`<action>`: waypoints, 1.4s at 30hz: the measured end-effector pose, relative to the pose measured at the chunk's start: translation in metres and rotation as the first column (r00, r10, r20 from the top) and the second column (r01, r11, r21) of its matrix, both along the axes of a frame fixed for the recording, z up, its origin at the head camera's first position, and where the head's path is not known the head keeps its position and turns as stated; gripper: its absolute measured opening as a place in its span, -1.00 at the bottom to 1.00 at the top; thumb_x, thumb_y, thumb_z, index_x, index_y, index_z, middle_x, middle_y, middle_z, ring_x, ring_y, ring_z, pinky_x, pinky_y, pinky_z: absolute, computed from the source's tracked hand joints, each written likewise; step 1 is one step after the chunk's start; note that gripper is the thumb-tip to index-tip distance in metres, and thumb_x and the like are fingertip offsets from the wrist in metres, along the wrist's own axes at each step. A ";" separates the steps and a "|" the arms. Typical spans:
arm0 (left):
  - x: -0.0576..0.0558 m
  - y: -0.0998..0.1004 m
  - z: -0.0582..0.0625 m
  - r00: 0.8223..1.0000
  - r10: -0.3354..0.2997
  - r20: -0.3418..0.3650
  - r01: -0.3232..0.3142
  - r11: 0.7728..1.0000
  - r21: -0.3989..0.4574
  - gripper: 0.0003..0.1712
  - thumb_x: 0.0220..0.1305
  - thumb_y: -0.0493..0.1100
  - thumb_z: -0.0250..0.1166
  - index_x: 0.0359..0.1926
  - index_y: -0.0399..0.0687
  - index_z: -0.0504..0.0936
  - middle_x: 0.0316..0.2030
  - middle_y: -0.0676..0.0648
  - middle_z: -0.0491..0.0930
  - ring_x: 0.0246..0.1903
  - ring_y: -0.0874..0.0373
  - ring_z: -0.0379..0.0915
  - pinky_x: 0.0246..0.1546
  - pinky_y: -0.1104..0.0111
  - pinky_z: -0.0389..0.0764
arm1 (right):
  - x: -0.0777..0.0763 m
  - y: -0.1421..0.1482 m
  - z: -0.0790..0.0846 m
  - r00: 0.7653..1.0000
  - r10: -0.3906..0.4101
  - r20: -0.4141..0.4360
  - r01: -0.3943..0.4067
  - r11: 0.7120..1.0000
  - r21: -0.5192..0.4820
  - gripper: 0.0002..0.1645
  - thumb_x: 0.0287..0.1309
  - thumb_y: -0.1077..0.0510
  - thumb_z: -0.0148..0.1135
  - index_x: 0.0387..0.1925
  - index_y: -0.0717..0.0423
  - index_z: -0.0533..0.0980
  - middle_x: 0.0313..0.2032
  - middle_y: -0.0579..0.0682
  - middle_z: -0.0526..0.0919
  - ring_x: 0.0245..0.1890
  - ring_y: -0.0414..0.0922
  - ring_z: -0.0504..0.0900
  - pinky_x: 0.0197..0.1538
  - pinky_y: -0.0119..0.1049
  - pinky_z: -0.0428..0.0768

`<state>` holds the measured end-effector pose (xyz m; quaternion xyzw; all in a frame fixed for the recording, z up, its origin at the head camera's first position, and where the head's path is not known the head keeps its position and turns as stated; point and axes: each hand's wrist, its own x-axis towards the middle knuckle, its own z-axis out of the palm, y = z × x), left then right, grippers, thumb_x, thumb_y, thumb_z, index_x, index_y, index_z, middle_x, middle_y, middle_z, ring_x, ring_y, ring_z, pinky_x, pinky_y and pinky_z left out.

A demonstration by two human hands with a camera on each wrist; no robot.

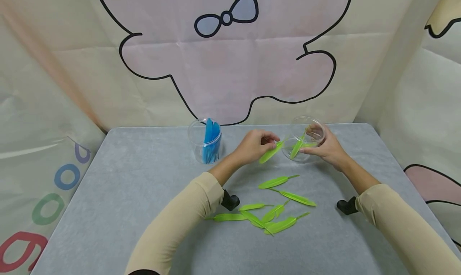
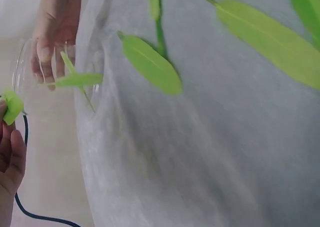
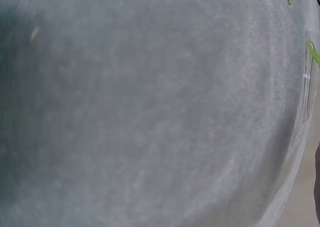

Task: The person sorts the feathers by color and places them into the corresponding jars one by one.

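My left hand [image 1: 255,147] pinches a green feather [image 1: 270,153] between thumb and fingers, just left of a clear plastic cup [image 1: 292,127]. In the left wrist view, part of that feather [image 2: 13,108] shows at the fingertips. The right hand [image 1: 333,149] grips the cup from its right side, thumb in front and fingers behind. Inside the cup, green feathers [image 2: 80,80] cross each other. Only a sliver of the cup [image 3: 306,94] enters the right wrist view. Several loose green feathers [image 1: 297,198] lie on the table nearer to me.
A second clear cup [image 1: 195,141] stands at the back left, with several blue feathers [image 1: 211,139] upright in it. Grey cloth covers the table [image 1: 144,179]. A printed curtain [image 1: 223,75] hangs right behind the table's far edge.
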<state>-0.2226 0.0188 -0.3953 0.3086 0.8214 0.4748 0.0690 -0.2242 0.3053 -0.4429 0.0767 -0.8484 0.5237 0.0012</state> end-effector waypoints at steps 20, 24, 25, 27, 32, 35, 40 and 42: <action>-0.017 0.059 0.022 0.986 0.160 -0.047 -0.139 0.943 0.301 -0.84 0.29 -0.33 0.34 -0.11 -0.25 0.70 -0.35 -0.06 0.67 -0.40 0.27 0.54 -0.37 0.54 0.56 | 0.000 0.002 0.000 1.000 0.012 0.007 -0.012 1.000 -0.028 0.05 0.02 0.29 0.52 0.42 0.19 0.07 0.38 0.16 0.27 0.41 0.07 0.23 -0.02 -0.53 0.36; -0.020 0.068 0.027 0.983 0.170 -0.065 -0.141 0.936 0.322 -0.84 0.29 -0.32 0.34 -0.11 -0.24 0.70 -0.35 -0.05 0.66 -0.41 0.31 0.52 -0.37 0.56 0.55 | 0.000 0.002 -0.001 1.000 0.014 0.005 -0.014 0.999 -0.029 0.07 0.02 0.30 0.52 0.43 0.19 0.05 0.37 0.14 0.28 0.40 0.07 0.24 -0.02 -0.53 0.36; -0.020 0.070 0.028 0.983 0.171 -0.067 -0.140 0.935 0.327 -0.84 0.29 -0.32 0.34 -0.11 -0.23 0.70 -0.34 -0.05 0.66 -0.41 0.32 0.52 -0.37 0.57 0.55 | 0.000 0.002 -0.001 1.000 0.015 0.001 -0.015 1.000 -0.026 0.08 0.02 0.30 0.52 0.44 0.19 0.05 0.37 0.15 0.28 0.40 0.07 0.25 -0.01 -0.52 0.35; -0.021 0.073 0.030 0.982 0.176 -0.069 -0.143 0.930 0.338 -0.84 0.28 -0.32 0.35 -0.12 -0.22 0.70 -0.33 -0.05 0.67 -0.41 0.31 0.52 -0.36 0.57 0.55 | -0.001 0.001 -0.002 1.000 0.019 -0.004 -0.019 0.999 -0.026 0.08 0.01 0.30 0.52 0.44 0.17 0.06 0.36 0.15 0.29 0.39 0.07 0.26 0.00 -0.52 0.36; -0.023 0.079 0.032 0.980 0.192 -0.060 -0.159 0.922 0.352 -0.85 0.28 -0.31 0.36 -0.13 -0.19 0.72 -0.33 -0.05 0.67 -0.44 0.31 0.50 -0.39 0.56 0.54 | -0.003 0.000 -0.003 1.000 0.025 -0.011 -0.026 0.999 -0.045 0.07 -0.04 0.33 0.54 0.43 0.15 0.11 0.34 0.19 0.31 0.37 0.06 0.28 0.06 -0.58 0.39; -0.024 0.082 0.032 0.980 0.191 -0.059 -0.158 0.921 0.356 -0.85 0.28 -0.30 0.36 -0.13 -0.18 0.72 -0.33 -0.04 0.67 -0.43 0.32 0.51 -0.39 0.56 0.54 | -0.003 0.000 -0.003 1.000 0.023 -0.014 -0.024 0.999 -0.046 0.05 -0.04 0.34 0.54 0.40 0.14 0.13 0.33 0.14 0.33 0.38 0.07 0.28 0.07 -0.58 0.38; -0.027 0.087 0.034 0.979 0.194 -0.059 -0.157 0.911 0.381 -0.85 0.30 -0.30 0.34 -0.12 -0.19 0.71 -0.30 -0.03 0.67 -0.39 0.32 0.52 -0.36 0.57 0.55 | -0.002 0.001 -0.002 1.000 0.018 -0.018 -0.019 0.999 -0.043 0.07 -0.02 0.33 0.53 0.42 0.13 0.10 0.33 0.08 0.32 0.39 0.07 0.27 0.06 -0.59 0.37; -0.028 0.089 0.035 0.979 0.194 -0.054 -0.158 0.906 0.393 -0.85 0.30 -0.30 0.34 -0.11 -0.20 0.71 -0.30 -0.03 0.66 -0.39 0.31 0.52 -0.35 0.57 0.55 | -0.001 0.001 -0.002 1.000 0.014 -0.019 -0.015 0.999 -0.038 0.09 -0.01 0.33 0.53 0.44 0.12 0.08 0.33 0.08 0.32 0.39 0.08 0.27 0.05 -0.57 0.36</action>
